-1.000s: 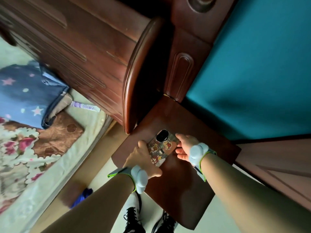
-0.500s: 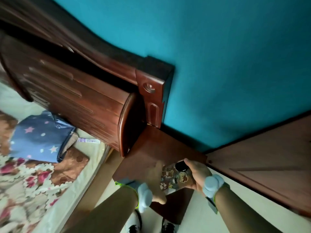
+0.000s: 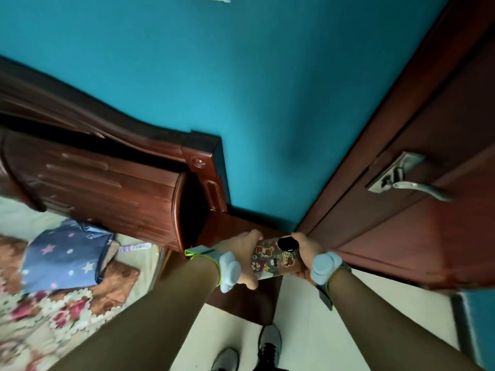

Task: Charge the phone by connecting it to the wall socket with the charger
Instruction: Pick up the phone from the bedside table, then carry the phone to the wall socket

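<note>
We hold the phone (image 3: 276, 259) with left hand (image 3: 241, 253) and right hand (image 3: 308, 253), fingers curled round it; next we need the charger, unseen here.

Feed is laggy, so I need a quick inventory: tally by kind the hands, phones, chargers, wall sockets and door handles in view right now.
Hands: 2, left hand and right hand, both holding the phone
Phones: 1, stickered phone
Chargers: 0 in view
Wall sockets: 0 clearly in view
Door handles: 1, door handle
Total: 4
</note>
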Tool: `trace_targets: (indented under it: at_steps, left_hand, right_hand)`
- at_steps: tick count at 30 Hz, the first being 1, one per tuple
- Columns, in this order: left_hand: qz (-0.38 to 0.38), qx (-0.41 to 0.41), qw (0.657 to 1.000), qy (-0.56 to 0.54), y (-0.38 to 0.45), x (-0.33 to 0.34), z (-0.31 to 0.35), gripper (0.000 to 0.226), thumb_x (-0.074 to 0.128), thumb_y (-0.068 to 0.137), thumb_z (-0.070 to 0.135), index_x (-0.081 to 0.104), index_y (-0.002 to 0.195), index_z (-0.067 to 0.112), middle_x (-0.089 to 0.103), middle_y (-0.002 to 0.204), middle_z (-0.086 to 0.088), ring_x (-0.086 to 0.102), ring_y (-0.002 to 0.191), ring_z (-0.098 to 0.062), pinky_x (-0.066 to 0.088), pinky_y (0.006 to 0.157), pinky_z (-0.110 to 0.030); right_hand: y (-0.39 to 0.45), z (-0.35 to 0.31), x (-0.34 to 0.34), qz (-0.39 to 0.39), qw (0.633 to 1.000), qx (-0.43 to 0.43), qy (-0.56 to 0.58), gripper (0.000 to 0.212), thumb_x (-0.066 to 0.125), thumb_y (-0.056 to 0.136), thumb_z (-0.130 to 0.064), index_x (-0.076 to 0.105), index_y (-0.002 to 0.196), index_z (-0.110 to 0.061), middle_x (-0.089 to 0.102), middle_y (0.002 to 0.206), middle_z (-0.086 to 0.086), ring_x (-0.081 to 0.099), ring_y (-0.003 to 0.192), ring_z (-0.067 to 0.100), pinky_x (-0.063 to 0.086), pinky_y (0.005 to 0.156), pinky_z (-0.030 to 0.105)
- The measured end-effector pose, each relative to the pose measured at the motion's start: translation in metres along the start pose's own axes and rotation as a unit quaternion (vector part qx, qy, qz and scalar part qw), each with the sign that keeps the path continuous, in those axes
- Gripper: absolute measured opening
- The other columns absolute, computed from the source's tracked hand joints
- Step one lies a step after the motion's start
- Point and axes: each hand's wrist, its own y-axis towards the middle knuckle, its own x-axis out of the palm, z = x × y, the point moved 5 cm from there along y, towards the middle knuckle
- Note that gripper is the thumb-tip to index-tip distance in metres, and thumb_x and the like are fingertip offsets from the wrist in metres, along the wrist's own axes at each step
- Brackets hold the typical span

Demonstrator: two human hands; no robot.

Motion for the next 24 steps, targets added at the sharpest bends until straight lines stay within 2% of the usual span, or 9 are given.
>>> trace_targets:
  at_steps: [2,4,6,9,13,15,17,22,24]
  left_hand:
    - [-0.012,0.014,1.0,0.007,-0.008,-0.002,0.011,0.097,0.077,0.037,0.046,0.03,0.122,0.039,0.055,0.108,0.01,0.063,0.088,-0.02,0.058,0.075,-0.039]
    - [-0.019,0.031,0.999,0.006,-0.017,-0.003,0.021,0.092,0.078,0.038,0.044,0.033,0.118,0.038,0.055,0.105,0.01,0.063,0.085,-0.019,0.059,0.073,-0.039]
    - [-0.03,0.052,0.998,0.011,-0.026,0.0,0.03,0.087,0.079,0.039,0.043,0.036,0.114,0.037,0.056,0.102,0.009,0.063,0.081,-0.017,0.059,0.069,-0.038]
    - [-0.035,0.091,0.994,0.046,-0.041,0.0,0.046,0.088,0.081,0.039,0.042,0.036,0.115,0.035,0.057,0.103,0.008,0.064,0.081,-0.018,0.06,0.069,-0.039]
    - [-0.055,0.173,0.982,0.058,-0.059,0.012,0.089,0.091,0.086,0.04,0.038,0.037,0.116,0.037,0.058,0.104,0.008,0.062,0.084,-0.017,0.059,0.069,-0.036]
    - [-0.06,0.204,0.975,0.062,-0.061,0.02,0.109,0.091,0.086,0.04,0.037,0.037,0.116,0.037,0.057,0.102,0.009,0.061,0.083,-0.015,0.057,0.069,-0.032]
    - [-0.086,0.255,0.96,0.075,-0.075,0.036,0.147,0.088,0.085,0.04,0.038,0.038,0.114,0.037,0.056,0.099,0.011,0.06,0.081,-0.013,0.057,0.068,-0.032]
    - [-0.138,0.358,0.92,0.083,-0.109,0.09,0.241,0.076,0.084,0.043,0.031,0.046,0.108,0.03,0.064,0.093,0.005,0.064,0.076,-0.014,0.054,0.053,-0.025]
    - [-0.184,0.375,0.905,0.076,-0.135,0.126,0.292,0.077,0.088,0.043,0.035,0.052,0.11,0.029,0.066,0.097,0.009,0.065,0.083,-0.011,0.056,0.064,-0.023]
  right_hand:
    - [-0.014,0.0,-0.009,0.028,0.999,-0.019,-0.01,0.036,0.058,0.09,-0.034,0.069,0.109,-0.005,0.07,0.109,0.023,0.066,0.1,0.04,0.055,0.086,0.055]
    - [-0.031,0.001,-0.018,0.059,0.997,-0.04,-0.029,0.033,0.057,0.091,-0.03,0.069,0.099,-0.001,0.069,0.105,0.021,0.064,0.101,0.04,0.051,0.094,0.055]
    - [-0.049,0.009,-0.026,0.074,0.995,-0.056,-0.038,0.027,0.057,0.091,-0.03,0.067,0.079,-0.008,0.069,0.097,0.019,0.065,0.096,0.041,0.052,0.09,0.057]
    - [-0.078,0.026,-0.042,0.101,0.99,-0.094,-0.03,0.023,0.058,0.09,-0.031,0.064,0.07,-0.02,0.065,0.077,0.005,0.065,0.071,0.033,0.059,0.063,0.056]
    - [-0.115,0.055,-0.075,0.149,0.98,-0.135,-0.01,0.017,0.063,0.088,-0.043,0.065,0.086,-0.026,0.064,0.084,-0.001,0.061,0.066,0.017,0.053,0.041,0.027]
    - [-0.128,0.069,-0.093,0.178,0.974,-0.142,0.005,0.025,0.063,0.088,-0.044,0.068,0.093,-0.02,0.063,0.085,0.003,0.06,0.068,0.02,0.051,0.051,0.021]
    - [-0.152,0.098,-0.126,0.229,0.964,-0.132,0.04,0.034,0.063,0.089,-0.044,0.07,0.092,-0.011,0.066,0.087,0.008,0.062,0.077,0.027,0.048,0.069,0.026]
    - [-0.217,0.184,-0.197,0.317,0.932,-0.084,0.156,0.034,0.068,0.082,-0.049,0.07,0.078,-0.015,0.07,0.073,0.002,0.066,0.064,0.021,0.045,0.055,0.021]
    - [-0.259,0.229,-0.236,0.359,0.908,-0.063,0.207,0.034,0.07,0.079,-0.05,0.07,0.076,-0.016,0.072,0.075,0.005,0.069,0.067,0.025,0.05,0.059,0.024]
